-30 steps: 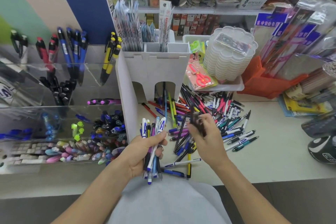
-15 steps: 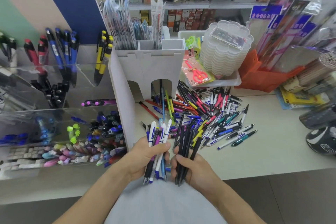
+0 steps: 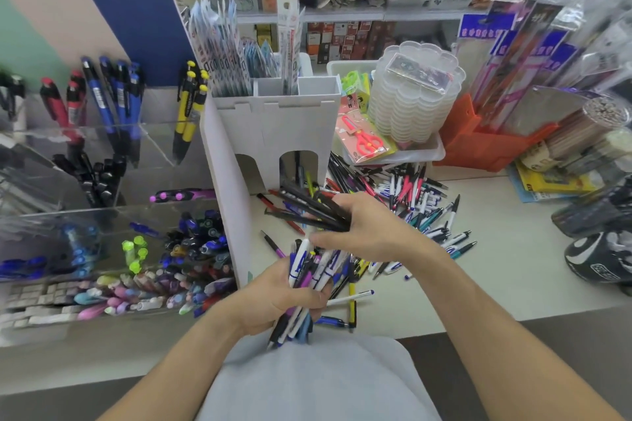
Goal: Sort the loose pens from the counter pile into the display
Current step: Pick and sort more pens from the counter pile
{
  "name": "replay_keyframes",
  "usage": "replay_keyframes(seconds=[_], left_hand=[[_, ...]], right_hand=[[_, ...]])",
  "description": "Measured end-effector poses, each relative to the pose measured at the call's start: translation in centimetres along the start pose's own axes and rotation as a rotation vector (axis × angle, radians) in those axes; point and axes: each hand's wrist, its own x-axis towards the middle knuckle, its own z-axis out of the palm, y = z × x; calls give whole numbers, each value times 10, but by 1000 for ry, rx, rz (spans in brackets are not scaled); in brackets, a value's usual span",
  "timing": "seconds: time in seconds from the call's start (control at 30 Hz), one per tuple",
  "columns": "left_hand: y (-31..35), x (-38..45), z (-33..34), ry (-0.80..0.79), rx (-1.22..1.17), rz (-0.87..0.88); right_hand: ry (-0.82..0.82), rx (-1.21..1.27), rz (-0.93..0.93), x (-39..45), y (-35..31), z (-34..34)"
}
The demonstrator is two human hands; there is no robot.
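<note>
— Head view first: what does each hand have?

— The left hand point(image 3: 277, 297) is wrapped around a thick bundle of white and blue pens point(image 3: 307, 270), tips pointing down toward the person's lap, caps fanning upward. The right hand point(image 3: 369, 225) grips a bunch of black pens point(image 3: 311, 208) that stick out to the left, nearly level, just above the left hand's bundle.

— And the loose pile?

— The pen pile point(image 3: 410, 202) lies spread on the pale desk point(image 3: 513, 249), beneath and behind the right hand, reaching back to a white tray point(image 3: 420, 154) that holds stacked clear containers point(image 3: 410, 102) and packaged red scissors point(image 3: 366, 140).

— Where is the display?

— The clear acrylic display point(image 3: 102, 215) stands at the left, its compartments holding blue, black, yellow and pastel pens. Between it and the pile rises a white castle-shaped holder point(image 3: 273, 133) with packaged refills standing in its top.

— Do the two bundles touch?

— They are very close; whether they meet cannot be told.
</note>
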Motion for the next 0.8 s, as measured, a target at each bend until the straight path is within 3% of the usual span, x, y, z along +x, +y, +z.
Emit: replay_keyframes(seconds=[0.17, 0.37, 0.67, 0.8], left_hand=[[5, 0, -3, -85, 61, 6], [13, 5, -2, -125, 201, -34], [9, 12, -2, -36, 124, -32], [4, 13, -8, -28, 157, -61]], right_hand=[[-248, 39, 10, 11, -7, -18], [-367, 6, -2, 19, -8, -25], [-203, 103, -23, 19, 8, -19], [-106, 383, -4, 19, 12, -18]])
